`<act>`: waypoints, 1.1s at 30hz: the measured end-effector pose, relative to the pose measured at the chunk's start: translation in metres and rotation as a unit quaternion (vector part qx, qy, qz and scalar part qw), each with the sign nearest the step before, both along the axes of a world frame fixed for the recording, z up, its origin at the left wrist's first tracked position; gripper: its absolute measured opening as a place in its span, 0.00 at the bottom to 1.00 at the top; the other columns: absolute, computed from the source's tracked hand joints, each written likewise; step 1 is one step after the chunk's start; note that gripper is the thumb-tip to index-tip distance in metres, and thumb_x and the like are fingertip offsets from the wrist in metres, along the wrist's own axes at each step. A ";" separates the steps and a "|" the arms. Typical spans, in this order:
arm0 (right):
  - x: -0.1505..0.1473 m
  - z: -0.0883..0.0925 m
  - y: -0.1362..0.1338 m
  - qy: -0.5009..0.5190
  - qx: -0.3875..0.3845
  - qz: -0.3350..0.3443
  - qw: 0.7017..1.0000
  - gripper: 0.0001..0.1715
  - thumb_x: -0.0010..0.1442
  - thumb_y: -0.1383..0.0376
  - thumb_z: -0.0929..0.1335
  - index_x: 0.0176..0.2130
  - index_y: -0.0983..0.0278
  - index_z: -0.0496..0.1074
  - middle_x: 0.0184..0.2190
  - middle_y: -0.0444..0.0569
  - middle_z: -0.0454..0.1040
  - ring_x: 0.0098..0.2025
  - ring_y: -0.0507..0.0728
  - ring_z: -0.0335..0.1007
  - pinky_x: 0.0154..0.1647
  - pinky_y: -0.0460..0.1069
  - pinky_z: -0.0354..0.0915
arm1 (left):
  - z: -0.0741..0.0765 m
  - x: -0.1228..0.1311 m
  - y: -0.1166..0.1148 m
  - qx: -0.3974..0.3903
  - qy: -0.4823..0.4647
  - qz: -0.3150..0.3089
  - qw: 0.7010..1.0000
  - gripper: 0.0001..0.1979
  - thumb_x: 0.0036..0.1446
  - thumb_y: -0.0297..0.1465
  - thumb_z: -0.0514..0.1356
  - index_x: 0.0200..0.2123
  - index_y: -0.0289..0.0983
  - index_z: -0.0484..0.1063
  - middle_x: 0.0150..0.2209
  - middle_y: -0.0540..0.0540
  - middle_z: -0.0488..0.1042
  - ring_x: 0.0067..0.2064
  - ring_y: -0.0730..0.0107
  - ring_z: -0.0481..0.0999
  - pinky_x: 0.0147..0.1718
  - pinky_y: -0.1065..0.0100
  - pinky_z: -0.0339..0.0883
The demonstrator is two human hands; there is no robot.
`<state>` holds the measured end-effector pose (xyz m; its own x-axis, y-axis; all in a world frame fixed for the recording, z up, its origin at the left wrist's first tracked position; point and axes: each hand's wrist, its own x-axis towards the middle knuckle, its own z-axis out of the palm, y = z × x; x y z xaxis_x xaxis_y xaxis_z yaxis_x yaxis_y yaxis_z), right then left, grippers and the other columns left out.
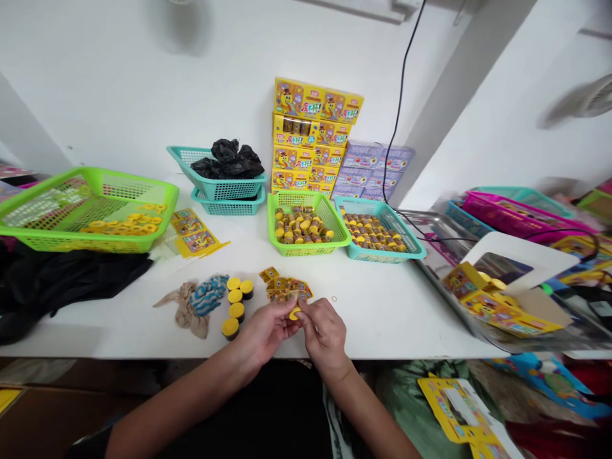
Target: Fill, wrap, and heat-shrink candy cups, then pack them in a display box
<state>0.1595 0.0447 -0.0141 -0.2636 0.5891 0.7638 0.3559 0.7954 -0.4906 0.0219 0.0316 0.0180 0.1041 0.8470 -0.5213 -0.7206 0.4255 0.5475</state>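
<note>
Above the table's front edge, my left hand (268,328) and my right hand (324,331) meet, fingers pinched round a small yellow-topped container (295,313). Only its yellow end shows clearly; the fingers cover the rest. Just beyond them lies a loose pile of small printed yellow labels (287,287). To the left of my left hand stand several black containers with yellow lids (236,311). Beside these sit a blue striped cloth bundle (209,294) and a beige cloth (189,312). A thin ring (334,298) lies to the right of the labels.
Containers fill a green basket (310,250) and a teal basket (385,255). Printed yellow boxes (306,159) are stacked behind. A large green basket (95,241) with yellow rings is at left. A metal tray (459,312) with an open box is at right; a black cable (399,108) hangs down.
</note>
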 end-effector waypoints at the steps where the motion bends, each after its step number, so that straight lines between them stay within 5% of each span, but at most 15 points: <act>1: 0.001 0.000 0.000 -0.009 0.010 0.002 1.000 0.19 0.61 0.76 0.65 0.50 0.60 0.71 0.30 0.48 0.73 0.33 0.57 0.67 0.33 0.52 0.67 | -0.001 0.000 -0.001 0.001 -0.002 -0.006 1.000 0.05 0.58 0.27 0.63 0.33 0.30 0.75 0.27 0.46 0.76 0.26 0.75 0.74 0.27 0.75 0.68; 13: 0.003 0.005 0.001 0.011 -0.066 0.007 0.998 0.10 0.62 0.70 0.67 0.45 0.61 0.72 0.32 0.48 0.73 0.35 0.56 0.69 0.36 0.52 0.68 | 0.000 0.000 0.002 0.015 0.006 -0.027 1.000 0.05 0.56 0.28 0.64 0.33 0.33 0.73 0.27 0.47 0.77 0.27 0.73 0.76 0.28 0.72 0.68; 18: -0.005 0.011 0.000 -0.038 -0.114 -0.010 0.993 0.14 0.58 0.66 0.70 0.45 0.62 0.68 0.35 0.48 0.73 0.36 0.56 0.71 0.36 0.50 0.68 | -0.001 -0.002 0.001 0.082 0.073 0.037 0.993 0.18 0.41 0.29 0.73 0.34 0.35 0.71 0.33 0.45 0.79 0.33 0.64 0.79 0.31 0.69 0.70; 22: -0.012 0.010 0.013 -0.054 -0.133 -0.053 0.988 0.09 0.54 0.66 0.69 0.37 0.61 0.65 0.29 0.44 0.72 0.29 0.53 0.68 0.30 0.48 0.66 | -0.002 -0.012 0.000 0.105 0.119 0.011 0.987 0.23 0.42 0.39 0.73 0.40 0.35 0.72 0.33 0.46 0.78 0.29 0.68 0.77 0.28 0.69 0.69; 26: -0.006 0.019 0.070 -0.089 -0.108 -0.137 0.981 0.08 0.54 0.61 0.67 0.35 0.62 0.66 0.27 0.44 0.72 0.27 0.53 0.67 0.30 0.48 0.64 | 0.010 -0.032 -0.006 0.116 0.179 0.007 0.977 0.31 0.43 0.46 0.70 0.48 0.36 0.72 0.36 0.43 0.78 0.30 0.66 0.77 0.27 0.69 0.67; 30: 0.003 0.048 0.160 -0.242 -0.092 -0.295 0.920 0.12 0.56 0.59 0.67 0.38 0.64 0.70 0.32 0.51 0.75 0.34 0.57 0.70 0.35 0.49 0.63 | 0.022 -0.058 -0.017 0.158 0.246 0.019 0.956 0.22 0.47 0.47 0.68 0.36 0.34 0.76 0.30 0.43 0.78 0.28 0.69 0.75 0.23 0.72 0.63; 33: 0.003 0.066 0.212 -0.277 -0.109 -0.307 0.904 0.11 0.56 0.63 0.68 0.39 0.67 0.71 0.34 0.56 0.75 0.37 0.60 0.70 0.37 0.51 0.61 | 0.017 -0.084 -0.026 0.159 0.315 0.089 0.931 0.18 0.47 0.46 0.68 0.28 0.35 0.74 0.25 0.46 0.75 0.25 0.72 0.71 0.21 0.73 0.62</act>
<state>0.1629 0.2570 0.0522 -0.1421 0.8746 0.4635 0.9365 0.2705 -0.2233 -0.0617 0.0054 0.0355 -0.2949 0.9434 -0.1515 -0.2578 0.0741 0.9634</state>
